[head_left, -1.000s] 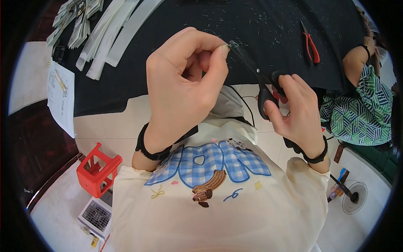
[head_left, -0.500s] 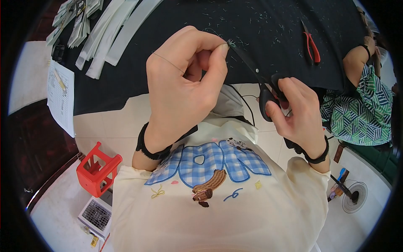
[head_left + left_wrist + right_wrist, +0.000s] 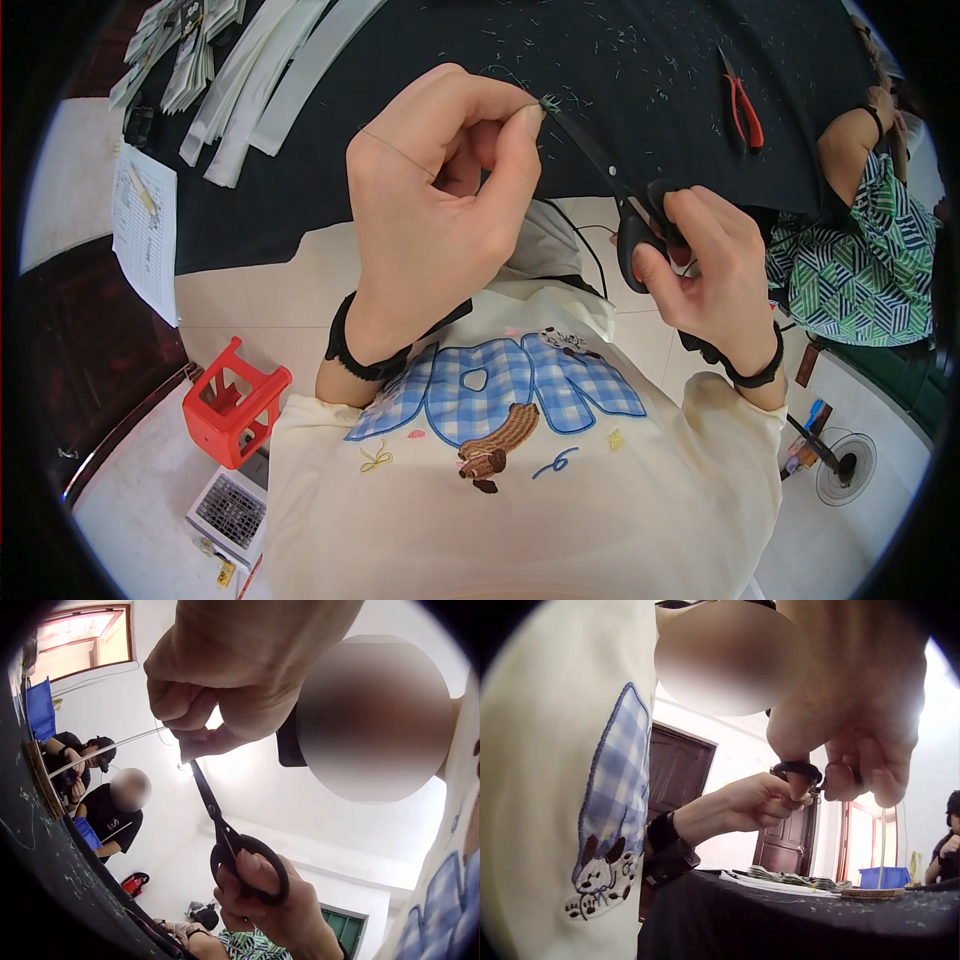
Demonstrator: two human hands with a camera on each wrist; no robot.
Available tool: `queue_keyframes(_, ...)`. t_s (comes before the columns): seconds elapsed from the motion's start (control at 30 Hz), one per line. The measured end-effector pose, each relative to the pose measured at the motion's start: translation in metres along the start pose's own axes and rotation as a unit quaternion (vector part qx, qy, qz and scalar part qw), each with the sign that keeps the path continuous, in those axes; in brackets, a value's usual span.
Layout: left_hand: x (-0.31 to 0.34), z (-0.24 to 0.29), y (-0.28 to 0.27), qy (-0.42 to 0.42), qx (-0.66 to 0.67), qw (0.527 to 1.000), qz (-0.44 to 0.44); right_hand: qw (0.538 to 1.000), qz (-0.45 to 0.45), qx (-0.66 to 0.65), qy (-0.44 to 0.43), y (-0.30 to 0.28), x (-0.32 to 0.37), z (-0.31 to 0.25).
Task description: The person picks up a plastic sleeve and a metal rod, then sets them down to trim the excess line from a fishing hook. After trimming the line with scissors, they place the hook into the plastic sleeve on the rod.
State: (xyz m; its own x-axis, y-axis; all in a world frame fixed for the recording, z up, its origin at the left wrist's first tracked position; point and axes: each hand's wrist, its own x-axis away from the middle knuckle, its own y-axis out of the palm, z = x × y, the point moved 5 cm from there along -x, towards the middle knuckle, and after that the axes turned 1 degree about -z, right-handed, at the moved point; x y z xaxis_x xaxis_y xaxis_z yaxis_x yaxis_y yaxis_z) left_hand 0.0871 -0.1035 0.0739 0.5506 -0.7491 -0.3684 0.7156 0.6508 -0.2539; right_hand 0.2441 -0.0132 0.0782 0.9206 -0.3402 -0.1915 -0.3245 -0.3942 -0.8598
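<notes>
the right hand (image 3: 715,265) gripped the scissors (image 3: 613,171) — blades slanting forward and left, tips right by the thread tuft (image 3: 552,103) — which the left hand's (image 3: 440,190) thumb and finger pinched.

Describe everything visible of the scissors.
The scissors have black looped handles, a round pivot and metallic-looking blades that appear nearly closed. The right hand grips the handles; in the head view the scissors slant across the near edge of the black cloth, tips at the fingertips of the left hand, contact unclear.
</notes>
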Motion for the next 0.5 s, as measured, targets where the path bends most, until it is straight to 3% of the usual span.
queue_keyframes(0.3, 0.0006, -0.0026, 0.0003, -0.001, 0.006, 1.000, -0.001, 1.000, -0.001, 0.008, -0.016, 0.0014, 0.0005, -0.0003)
queue_keyframes(0.5, 0.0014, -0.0005, 0.0011, -0.012, 0.007, 1.000, -0.003, 1.000, 0.000, -0.020, 0.018, 0.0029, 0.0000, 0.0016)
